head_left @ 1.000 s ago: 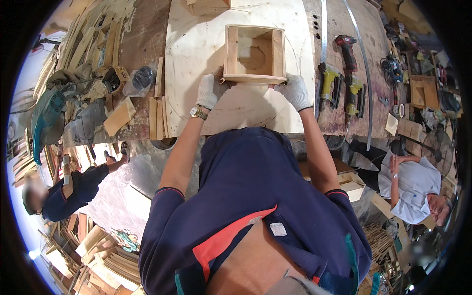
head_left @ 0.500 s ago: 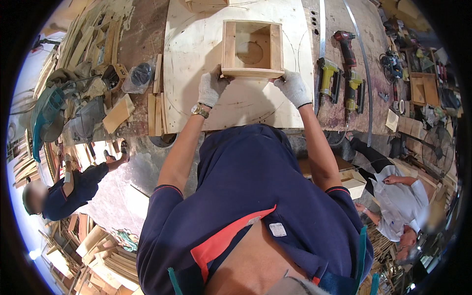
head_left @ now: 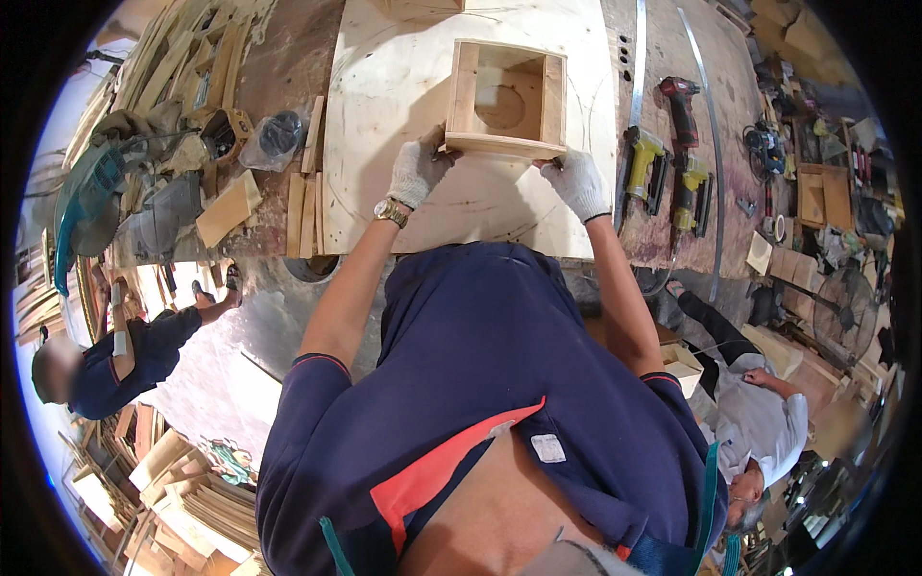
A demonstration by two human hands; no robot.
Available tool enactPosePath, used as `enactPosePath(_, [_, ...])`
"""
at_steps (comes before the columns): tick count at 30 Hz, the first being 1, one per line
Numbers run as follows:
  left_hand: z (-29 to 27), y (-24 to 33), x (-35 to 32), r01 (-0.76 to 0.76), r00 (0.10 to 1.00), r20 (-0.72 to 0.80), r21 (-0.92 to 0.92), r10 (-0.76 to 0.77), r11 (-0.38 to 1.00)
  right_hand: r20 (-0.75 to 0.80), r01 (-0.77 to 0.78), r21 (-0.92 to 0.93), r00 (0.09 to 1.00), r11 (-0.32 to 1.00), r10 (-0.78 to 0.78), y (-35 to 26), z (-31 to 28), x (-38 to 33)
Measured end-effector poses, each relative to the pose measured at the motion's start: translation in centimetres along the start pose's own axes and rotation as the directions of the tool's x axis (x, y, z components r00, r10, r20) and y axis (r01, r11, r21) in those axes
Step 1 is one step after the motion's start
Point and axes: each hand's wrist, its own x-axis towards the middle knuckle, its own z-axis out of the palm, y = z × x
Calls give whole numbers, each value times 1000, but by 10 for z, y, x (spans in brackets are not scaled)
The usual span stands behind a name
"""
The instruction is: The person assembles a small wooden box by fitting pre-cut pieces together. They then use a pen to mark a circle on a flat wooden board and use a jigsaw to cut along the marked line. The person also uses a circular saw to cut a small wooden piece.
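Note:
An open wooden box (head_left: 504, 146) with a round hole or ring at its bottom is held over a pale plywood sheet (head_left: 432, 216) on the workbench. My left hand (head_left: 420, 171), in a white glove with bare fingertips, grips the box's near left corner. At the near right corner, my right hand (head_left: 576, 180), gloved likewise, grips it too. Both hands are closed on the box's near edge, their fingers partly hidden beneath it. Pencil-like curved lines mark the plywood.
To the right lie a yellow-green nail gun (head_left: 643, 165), a second nail gun (head_left: 689, 192), a red-black power drill (head_left: 680, 110) and a metal strip (head_left: 709, 125). Leftward are a teal circular saw (head_left: 82, 197) and wood strips (head_left: 307, 216). One person (head_left: 125, 360) is at left, another (head_left: 754, 413) at right.
The box has turned slightly clockwise and shifted a little right in view, with both hands still on it. The surroundings have also shifted slightly. The person at right has moved.

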Motion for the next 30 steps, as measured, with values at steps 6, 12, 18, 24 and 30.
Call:
enactPosePath(6, [-5, 7, -9, -4, 999, -40, 15, 4, 1000, -33, -1, 59, 999, 998, 3, 4, 7, -2])
enactPosePath(12, [-5, 11, -10, 30, 999, -35, 6, -30, 1000, -20, -20, 50, 1000, 999, 21, -1, 4, -4])
enactPosePath(18, [-2, 14, -12, 38, 997, -69, -107, -46, 994, 11, -67, 37, 998, 997, 67, -7, 2, -8])
enactPosePath(24, [-2, 14, -18, 80, 996, -23, -129, -84, 988, -33, -41, 104, 998, 994, 44, -8, 4, -10])
enactPosePath(30, [-1, 18, -23, 119, 992, -26, -115, -122, 986, 7, -98, 36, 995, 995, 98, -15, 1, -14])
